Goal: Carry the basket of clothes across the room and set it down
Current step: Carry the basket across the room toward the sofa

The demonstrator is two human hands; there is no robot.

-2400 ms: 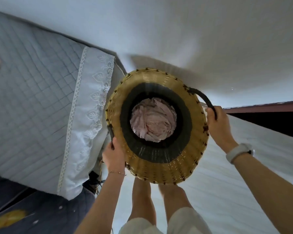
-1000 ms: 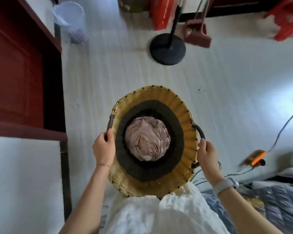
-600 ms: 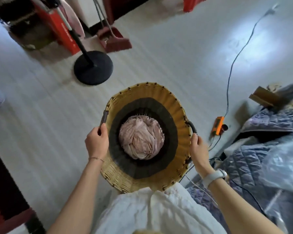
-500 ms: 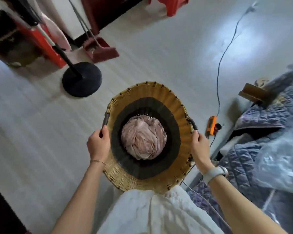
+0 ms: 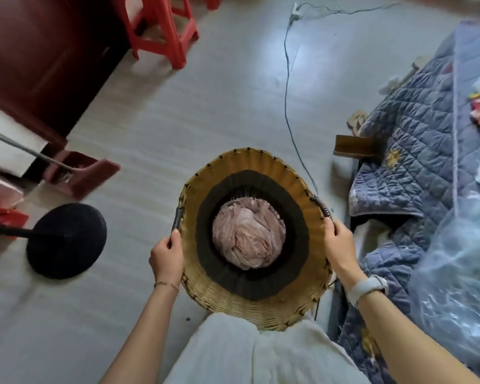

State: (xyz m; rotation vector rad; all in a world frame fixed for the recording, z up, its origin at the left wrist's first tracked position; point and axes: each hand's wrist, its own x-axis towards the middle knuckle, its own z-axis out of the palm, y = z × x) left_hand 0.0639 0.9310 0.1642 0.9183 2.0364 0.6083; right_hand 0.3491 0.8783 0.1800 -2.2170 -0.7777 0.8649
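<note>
I hold a round woven straw basket (image 5: 263, 306) with a dark band inside, up off the floor in front of my waist. Crumpled pale pink clothes (image 5: 248, 239) lie at its bottom. My left hand (image 5: 166, 254) is closed on the black handle at the basket's left rim. My right hand (image 5: 340, 242), with a white watch on the wrist, is closed on the black handle at the right rim.
A bed with a grey-blue quilt (image 5: 416, 139) runs along the right, close to the basket. A black round stand base (image 5: 67, 241) and a maroon dustpan (image 5: 78, 176) sit on the floor at left. Red stools (image 5: 161, 31) and a dark red cabinet (image 5: 39, 59) stand beyond. A cable (image 5: 288, 87) crosses the pale floor ahead.
I have turned with the basket away from the wall and bed corner. The stand base has slid to my left and the bed now lies at my right. Both hands keep their hold.
</note>
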